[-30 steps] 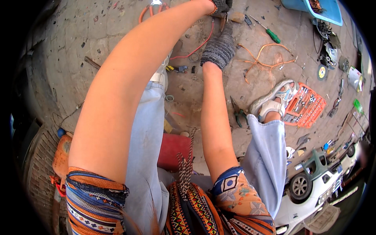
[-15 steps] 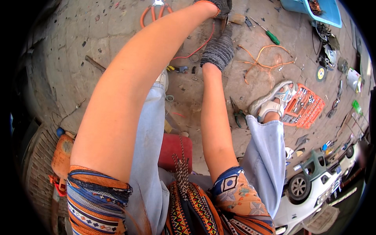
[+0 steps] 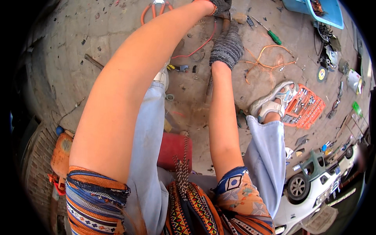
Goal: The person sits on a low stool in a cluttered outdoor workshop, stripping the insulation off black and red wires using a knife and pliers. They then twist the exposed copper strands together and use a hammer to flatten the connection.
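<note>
My left hand [image 3: 221, 6], in a dark knitted glove, is at the top edge, partly cut off. Its fingers look closed, but what they hold is hidden. Just below it is my right hand [image 3: 227, 50], in a grey-striped glove, closed around a long brown handle [image 3: 209, 89]. That handle shows on both sides of the fist, and part of it passes behind my forearm. The tool's head is not clear. Close to both hands lies a tan wooden-looking block [image 3: 239, 18]. A thin red wire [image 3: 201, 47] curves over the ground to their left.
A green-handled screwdriver [image 3: 274, 37], orange wires [image 3: 270, 66] and a red socket set case [image 3: 309, 111] lie at right, beside my sandalled foot. A blue tub [image 3: 333, 17] stands far right. Orange-handled cutters [image 3: 145, 13] lie top left. A toy-like white car [image 3: 309, 203] appears lower right.
My right hand and forearm have moved slightly right, uncovering the brown handle beside the forearm. The left hand stays at the top edge, almost unmoved.
</note>
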A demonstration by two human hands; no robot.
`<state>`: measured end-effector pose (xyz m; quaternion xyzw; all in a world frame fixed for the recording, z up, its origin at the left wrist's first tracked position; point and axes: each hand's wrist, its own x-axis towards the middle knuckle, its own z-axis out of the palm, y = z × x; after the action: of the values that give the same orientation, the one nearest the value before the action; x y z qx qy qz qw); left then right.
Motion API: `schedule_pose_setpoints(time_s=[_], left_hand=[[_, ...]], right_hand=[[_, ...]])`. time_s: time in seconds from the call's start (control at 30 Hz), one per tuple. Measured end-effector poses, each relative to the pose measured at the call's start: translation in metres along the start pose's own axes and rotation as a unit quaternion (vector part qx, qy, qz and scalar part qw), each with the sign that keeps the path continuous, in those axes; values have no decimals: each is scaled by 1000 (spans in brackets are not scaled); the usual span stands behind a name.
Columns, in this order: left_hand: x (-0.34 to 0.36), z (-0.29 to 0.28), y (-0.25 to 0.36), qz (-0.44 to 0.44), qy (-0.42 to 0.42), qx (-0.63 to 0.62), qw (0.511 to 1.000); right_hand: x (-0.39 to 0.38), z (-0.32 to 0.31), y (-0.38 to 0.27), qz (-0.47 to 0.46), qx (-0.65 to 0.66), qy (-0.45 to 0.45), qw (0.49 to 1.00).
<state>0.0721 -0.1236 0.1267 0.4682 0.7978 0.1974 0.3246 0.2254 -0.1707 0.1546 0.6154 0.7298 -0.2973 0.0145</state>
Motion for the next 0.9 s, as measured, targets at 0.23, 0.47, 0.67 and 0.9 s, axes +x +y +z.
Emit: schedule_pose_setpoints(time_s=[0.23,0.47,0.67,0.9], left_hand=[[-1,3,3,29,-16,45,998],[-6,8,8,-2,3,60,998],[-9,4,14,-24,-9,62,998],[-12,2,15,-19,-9,57,998]], right_hand=[[0,4,0,4,5,-1,1000],[-1,19,7,-22,25,25,999],[-7,13,-1,7,60,2,998],[-10,12,-4,26,92,-5,995]])
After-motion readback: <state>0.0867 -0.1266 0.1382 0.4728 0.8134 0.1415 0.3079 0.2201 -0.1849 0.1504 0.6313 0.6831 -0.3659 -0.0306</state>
